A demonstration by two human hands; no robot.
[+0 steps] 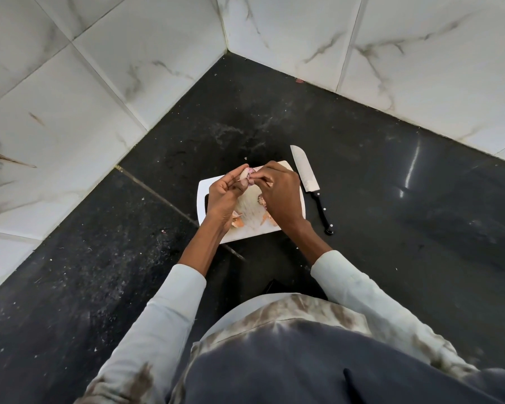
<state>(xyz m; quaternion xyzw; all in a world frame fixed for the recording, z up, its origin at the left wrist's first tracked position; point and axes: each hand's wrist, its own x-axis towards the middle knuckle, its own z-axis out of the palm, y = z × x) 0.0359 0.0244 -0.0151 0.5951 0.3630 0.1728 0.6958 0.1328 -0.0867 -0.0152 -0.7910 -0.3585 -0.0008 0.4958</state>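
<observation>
From my feed, the left hand (pixel 225 193) is curled around a pinkish clove (pixel 249 172), gripping it at the fingertips with its tip poking out past them. The right hand (pixel 280 193) meets it from the other side, thumb and fingers pinching the clove's near end, so both hands are clamped on it. The clove is held just above the far edge of the white board (pixel 204 185). Peels (pixel 236 221) lie on the board under the wrists. The knife (pixel 306 179) lies on the counter (pixel 391 199), just right of the board.
</observation>
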